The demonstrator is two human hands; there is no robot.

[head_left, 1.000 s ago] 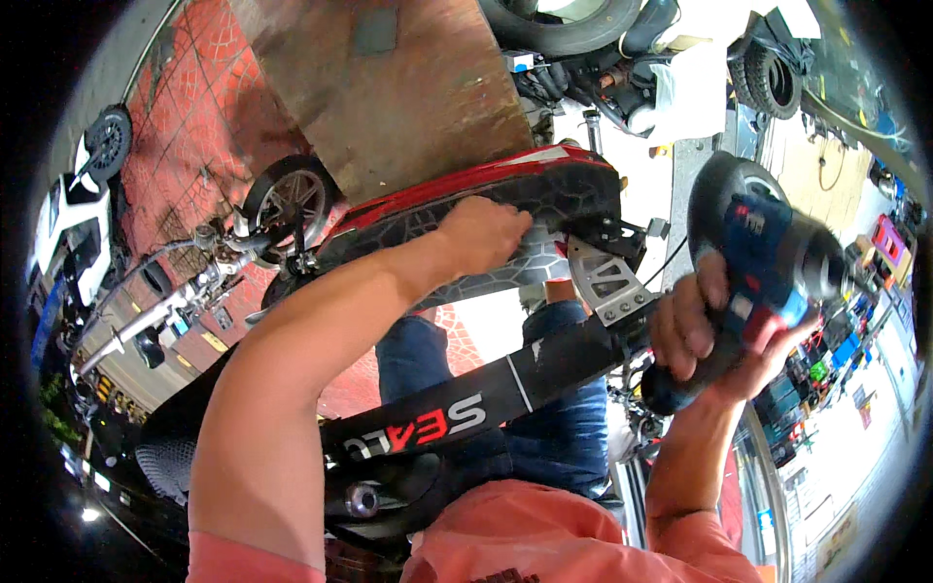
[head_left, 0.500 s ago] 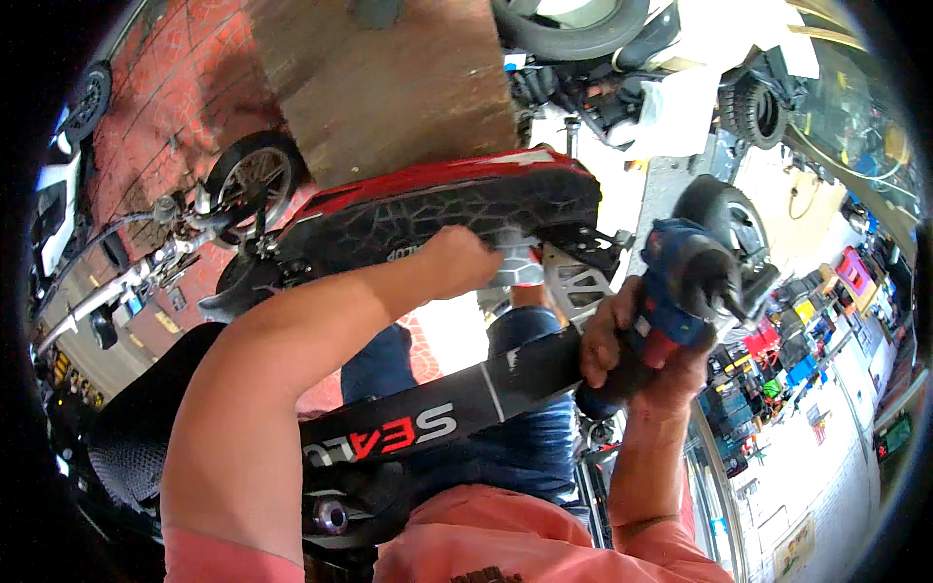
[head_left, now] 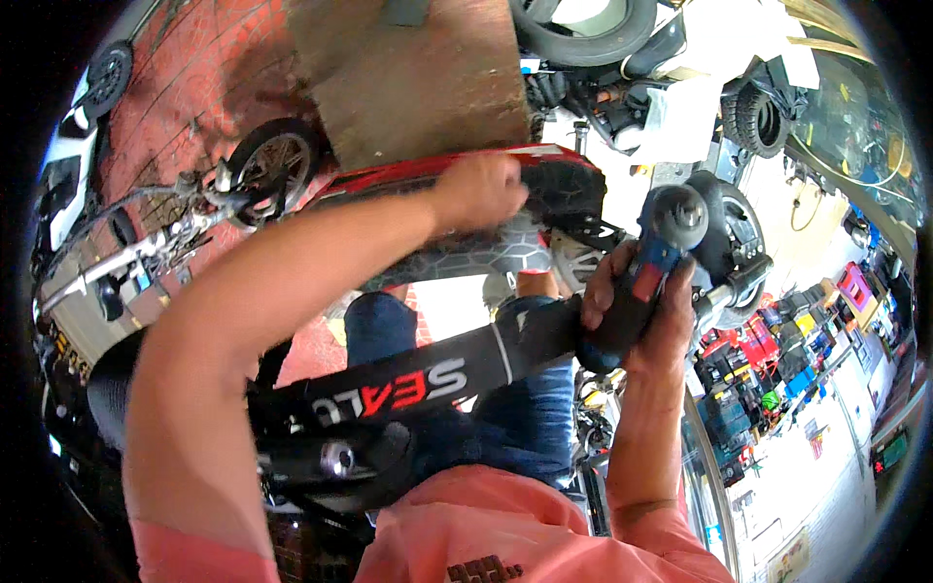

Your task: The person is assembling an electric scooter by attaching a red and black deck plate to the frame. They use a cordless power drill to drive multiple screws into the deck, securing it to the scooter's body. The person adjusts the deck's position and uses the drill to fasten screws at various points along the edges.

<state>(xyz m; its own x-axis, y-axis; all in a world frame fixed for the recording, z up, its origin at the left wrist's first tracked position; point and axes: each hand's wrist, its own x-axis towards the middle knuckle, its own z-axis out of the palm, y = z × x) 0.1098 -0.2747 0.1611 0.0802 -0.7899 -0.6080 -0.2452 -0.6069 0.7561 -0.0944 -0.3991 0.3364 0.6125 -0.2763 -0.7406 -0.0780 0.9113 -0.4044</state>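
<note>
- Nearest, a black scooter stem [head_left: 408,389] crosses the person's lap, over a salmon shirt [head_left: 505,544].
- The right hand [head_left: 637,311] is wrapped tight around a blue and red cordless drill [head_left: 661,248], its nose pointing away, just beside the rear wheel [head_left: 729,228].
- The left hand [head_left: 481,189] is closed over the edge of the red and black scooter deck [head_left: 466,233], steadying it.
- Judging by this, the drill is not yet on a fastener; the driving seems undone.
- Beyond, a front wheel [head_left: 272,165] and tyres [head_left: 583,24].
</note>
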